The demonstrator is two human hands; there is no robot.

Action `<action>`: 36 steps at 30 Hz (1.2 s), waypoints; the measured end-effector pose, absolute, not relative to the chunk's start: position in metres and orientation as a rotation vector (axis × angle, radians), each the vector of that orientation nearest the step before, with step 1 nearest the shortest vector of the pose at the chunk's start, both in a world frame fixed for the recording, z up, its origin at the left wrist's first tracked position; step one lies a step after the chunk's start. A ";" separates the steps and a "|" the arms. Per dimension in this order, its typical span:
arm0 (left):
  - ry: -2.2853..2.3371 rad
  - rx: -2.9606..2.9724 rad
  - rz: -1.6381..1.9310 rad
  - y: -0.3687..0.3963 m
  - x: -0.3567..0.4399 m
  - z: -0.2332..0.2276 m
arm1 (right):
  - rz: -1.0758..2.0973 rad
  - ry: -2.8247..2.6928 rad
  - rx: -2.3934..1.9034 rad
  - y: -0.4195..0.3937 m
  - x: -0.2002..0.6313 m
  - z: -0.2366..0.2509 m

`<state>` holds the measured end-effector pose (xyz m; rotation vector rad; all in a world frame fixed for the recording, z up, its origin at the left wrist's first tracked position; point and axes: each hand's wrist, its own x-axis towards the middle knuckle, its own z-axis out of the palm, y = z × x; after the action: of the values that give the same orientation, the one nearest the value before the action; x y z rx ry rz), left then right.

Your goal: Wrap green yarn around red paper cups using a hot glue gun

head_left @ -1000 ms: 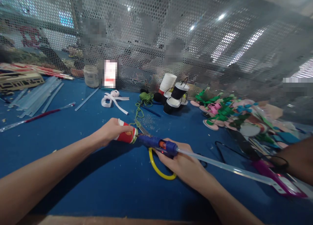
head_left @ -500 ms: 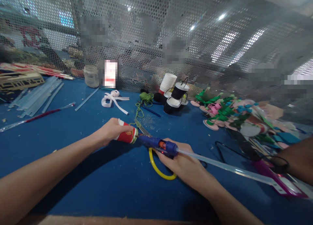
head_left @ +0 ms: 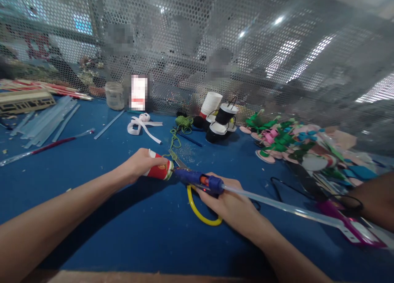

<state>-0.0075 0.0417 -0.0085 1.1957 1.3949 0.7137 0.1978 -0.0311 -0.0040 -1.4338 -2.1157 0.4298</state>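
My left hand [head_left: 140,164] is wrapped around a small red paper cup [head_left: 157,170] lying on its side on the blue worktop [head_left: 92,217], roughly in the middle and a bit toward the near edge. My right hand [head_left: 229,203] has its fingers closed around a blue glue gun [head_left: 197,178], and the nozzle is right up against the cup's rim. A long clear glue stick [head_left: 277,204] pokes out the back of the gun toward the right edge. Yellow-handled scissors [head_left: 200,211] are lying under my right hand, touching the worktop.

Further back there's a white ribbon [head_left: 141,125], some green cord [head_left: 180,129], a stack of paper cups [head_left: 211,104] next to black spools [head_left: 223,120], all near the mesh screen [head_left: 197,49] along the far edge. Spare glue sticks [head_left: 46,120] sit at the far left, and a pile of colourful foam bits [head_left: 292,145] at the right. Someone else's arm [head_left: 377,199] shows at the right edge.
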 end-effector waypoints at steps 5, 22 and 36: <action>1.398 1.193 0.709 0.040 -0.007 -0.007 | 0.378 -2.106 -1.427 -0.025 0.199 -0.010; 1.393 1.220 0.714 0.040 -0.007 -0.007 | 0.207 -2.218 -1.434 -0.020 0.196 0.002; 1.382 1.211 0.719 0.040 -0.007 -0.010 | 0.076 -2.284 -1.445 -0.017 0.199 -0.005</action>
<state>-0.0074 0.0402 -0.0095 1.2106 1.3819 0.7188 0.1986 -0.0174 -0.0050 -1.4450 -2.2840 0.0763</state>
